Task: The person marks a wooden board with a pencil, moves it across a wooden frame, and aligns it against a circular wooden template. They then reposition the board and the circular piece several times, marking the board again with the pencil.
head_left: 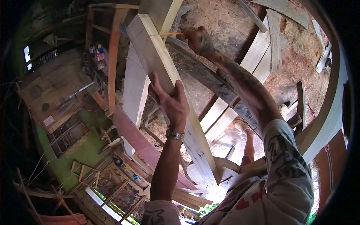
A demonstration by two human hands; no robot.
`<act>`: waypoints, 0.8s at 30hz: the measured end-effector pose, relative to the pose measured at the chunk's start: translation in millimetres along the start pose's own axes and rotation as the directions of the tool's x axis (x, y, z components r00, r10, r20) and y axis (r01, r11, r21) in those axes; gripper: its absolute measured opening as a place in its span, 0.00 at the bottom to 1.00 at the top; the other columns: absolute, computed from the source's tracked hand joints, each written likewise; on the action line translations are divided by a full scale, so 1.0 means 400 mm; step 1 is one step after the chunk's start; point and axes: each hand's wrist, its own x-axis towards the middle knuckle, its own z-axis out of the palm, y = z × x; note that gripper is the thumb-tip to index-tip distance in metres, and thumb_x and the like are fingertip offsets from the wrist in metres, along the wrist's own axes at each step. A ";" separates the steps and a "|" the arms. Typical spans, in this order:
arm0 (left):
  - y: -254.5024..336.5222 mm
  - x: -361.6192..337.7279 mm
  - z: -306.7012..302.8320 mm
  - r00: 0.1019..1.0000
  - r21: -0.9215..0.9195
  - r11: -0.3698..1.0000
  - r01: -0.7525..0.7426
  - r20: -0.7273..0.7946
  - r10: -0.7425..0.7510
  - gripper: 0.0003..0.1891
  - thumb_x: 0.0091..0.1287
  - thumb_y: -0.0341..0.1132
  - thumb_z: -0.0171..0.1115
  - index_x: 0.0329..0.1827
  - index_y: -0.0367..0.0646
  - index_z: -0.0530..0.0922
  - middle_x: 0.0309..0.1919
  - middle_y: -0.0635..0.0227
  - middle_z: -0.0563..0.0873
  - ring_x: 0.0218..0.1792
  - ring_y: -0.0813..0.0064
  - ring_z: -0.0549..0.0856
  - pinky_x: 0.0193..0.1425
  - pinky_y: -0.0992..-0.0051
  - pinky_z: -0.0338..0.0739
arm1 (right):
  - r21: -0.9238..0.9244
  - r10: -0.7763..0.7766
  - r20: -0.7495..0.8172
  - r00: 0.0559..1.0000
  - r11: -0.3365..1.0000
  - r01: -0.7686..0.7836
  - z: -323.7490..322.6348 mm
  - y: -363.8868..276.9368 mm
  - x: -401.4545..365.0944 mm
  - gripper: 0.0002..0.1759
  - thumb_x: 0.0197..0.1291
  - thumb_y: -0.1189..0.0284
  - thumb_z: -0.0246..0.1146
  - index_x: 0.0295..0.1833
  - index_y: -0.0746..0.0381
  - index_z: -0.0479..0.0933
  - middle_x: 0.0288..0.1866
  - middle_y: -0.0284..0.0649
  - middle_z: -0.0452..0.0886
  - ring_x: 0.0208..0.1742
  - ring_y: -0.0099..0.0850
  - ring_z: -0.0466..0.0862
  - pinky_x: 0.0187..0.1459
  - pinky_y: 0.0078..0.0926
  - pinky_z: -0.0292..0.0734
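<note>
A long squared timber [165, 71] runs from the upper middle down to the lower middle. My left hand [170, 101], with a metal-banded watch at the wrist, is wrapped round its edges about midway. In my right hand [198, 40] a thin yellow-orange pencil [171, 33] is pinched, its far end at the timber's edge near a line across the upper part. Another wide pale timber [161, 15] meets it at the top. A further pale board [134, 86] stands behind, to the left.
Pale planks [258, 56] lie on the dirt floor at the right. A curved wooden beam [326, 112] spans the far right. At the left are a workbench [56, 93] and small cans [99, 57]. A reddish board [146, 138] slants below.
</note>
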 end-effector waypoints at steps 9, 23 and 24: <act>-0.012 -0.002 0.008 0.998 0.033 0.998 -0.048 -0.044 0.050 0.39 0.67 0.41 0.64 0.78 0.38 0.56 0.69 0.35 0.64 0.68 0.37 0.63 0.69 0.44 0.65 | 0.067 -0.140 -0.082 0.987 0.987 0.145 0.025 0.045 -0.028 0.06 0.67 0.70 0.61 0.45 0.56 0.81 0.34 0.36 0.84 0.38 0.38 0.85 0.46 0.36 0.70; -0.011 -0.002 0.005 1.000 0.030 1.000 -0.001 -0.020 0.001 0.39 0.69 0.44 0.62 0.78 0.38 0.56 0.72 0.42 0.64 0.72 0.43 0.63 0.74 0.49 0.61 | -0.003 -0.003 -0.119 0.993 1.000 0.002 -0.004 0.062 0.004 0.09 0.62 0.76 0.60 0.46 0.58 0.83 0.40 0.37 0.89 0.40 0.34 0.88 0.51 0.36 0.69; -0.012 -0.003 0.004 1.000 0.032 0.999 0.001 -0.020 -0.001 0.39 0.69 0.44 0.62 0.78 0.38 0.56 0.72 0.42 0.64 0.72 0.44 0.62 0.74 0.49 0.61 | -0.016 -0.016 -0.115 0.993 1.000 0.014 -0.005 0.067 -0.005 0.10 0.62 0.75 0.60 0.47 0.59 0.83 0.41 0.37 0.89 0.39 0.35 0.88 0.52 0.36 0.69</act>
